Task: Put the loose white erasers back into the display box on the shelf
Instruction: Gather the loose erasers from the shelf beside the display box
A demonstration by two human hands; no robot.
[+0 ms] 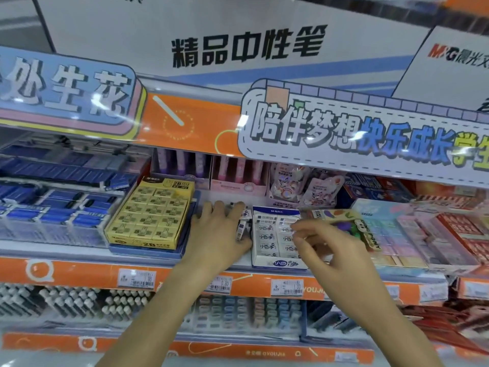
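Note:
A white display box (277,263) with blue lettering sits at the shelf's front, filled with rows of wrapped white erasers (266,229). Just left of the box lie a few loose white erasers (243,228). My left hand (221,234) rests palm down over them, fingers curled around the pile, touching the box's left wall. My right hand (328,246) hovers over the right side of the box with fingers bent and thumb near the forefinger; I cannot make out an eraser in it.
A yellow box of 2B erasers (152,213) stands left of my left hand. Blue packs (53,207) fill the far left. Colourful eraser packs (412,229) lie right of the box, pink boxes (238,178) behind. Price tags (221,283) line the orange shelf edge (79,271).

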